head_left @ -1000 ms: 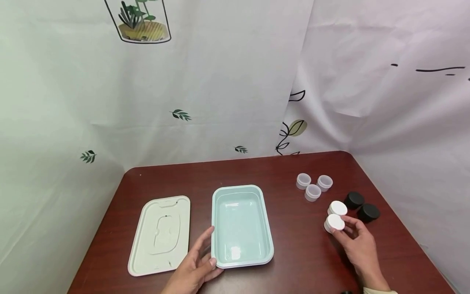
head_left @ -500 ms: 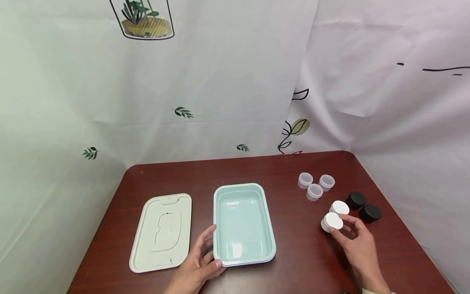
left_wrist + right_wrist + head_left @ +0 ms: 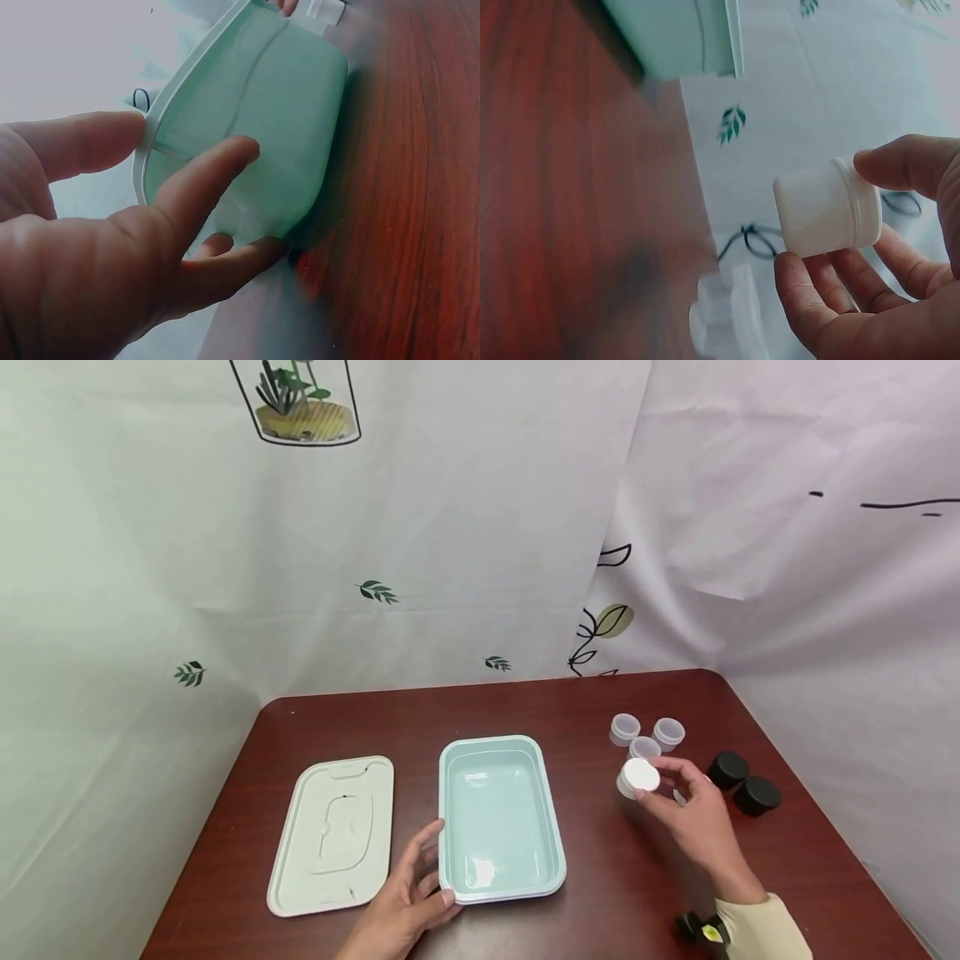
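Observation:
My right hand point(image 3: 697, 818) pinches a small white screw-top jar point(image 3: 638, 777) between thumb and fingers, held in the air just in front of the clear jars point(image 3: 625, 729). The right wrist view shows this jar point(image 3: 817, 217) from the side, its lid under the thumb. A light green rectangular plastic tub point(image 3: 498, 818) stands in the middle of the table with nothing in it. My left hand point(image 3: 401, 902) holds its near left corner, one digit at the rim and other fingers along the outer wall point(image 3: 292, 112).
An off-white lid point(image 3: 330, 835) lies left of the tub. Two black jars point(image 3: 757, 795) stand at the right, beyond my right hand. A second white jar point(image 3: 679, 796) is mostly hidden behind that hand. White printed cloth point(image 3: 465, 527) hangs around the table point(image 3: 600, 893).
My right hand has lifted the white jar and carried it left and away from the other white jar, up to the clear jars. The left hand stays at the tub's corner.

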Demonstrator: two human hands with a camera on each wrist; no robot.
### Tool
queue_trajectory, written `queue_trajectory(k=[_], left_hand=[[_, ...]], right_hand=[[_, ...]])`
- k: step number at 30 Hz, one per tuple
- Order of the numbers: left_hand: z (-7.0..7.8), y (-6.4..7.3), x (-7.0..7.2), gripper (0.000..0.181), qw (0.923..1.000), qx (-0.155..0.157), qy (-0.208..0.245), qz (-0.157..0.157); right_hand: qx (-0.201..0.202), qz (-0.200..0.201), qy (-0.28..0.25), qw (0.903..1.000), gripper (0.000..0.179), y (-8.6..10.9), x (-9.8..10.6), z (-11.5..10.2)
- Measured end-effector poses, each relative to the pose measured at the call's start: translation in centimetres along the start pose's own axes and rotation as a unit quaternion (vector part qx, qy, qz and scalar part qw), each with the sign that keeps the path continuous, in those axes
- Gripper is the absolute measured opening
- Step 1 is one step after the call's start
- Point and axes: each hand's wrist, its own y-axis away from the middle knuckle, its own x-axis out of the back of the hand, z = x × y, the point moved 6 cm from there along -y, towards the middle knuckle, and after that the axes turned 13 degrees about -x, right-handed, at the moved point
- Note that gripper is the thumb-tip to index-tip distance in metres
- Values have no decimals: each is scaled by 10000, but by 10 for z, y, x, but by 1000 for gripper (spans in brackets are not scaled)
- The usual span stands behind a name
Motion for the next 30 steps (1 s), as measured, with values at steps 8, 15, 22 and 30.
queue_trajectory(k=[8, 15, 22, 30], left_hand=[[-2, -3, -1, 97, 9994, -76, -33, 324], [-1, -4, -4, 94, 9992, -44, -95, 388], [0, -5, -5, 91, 9990, -38, -262, 354], [-1, -5, -3, 92, 9990, -3, -199, 406]], right_hand=[[607, -965, -327, 9929, 49, -11, -36, -38], [751, -1761, -390, 9807, 48, -18, -70, -62], [875, -2358, -192, 9677, 46, -24, -104, -74], [885, -2809, 199, 9554, 44, -30, -134, -84]])
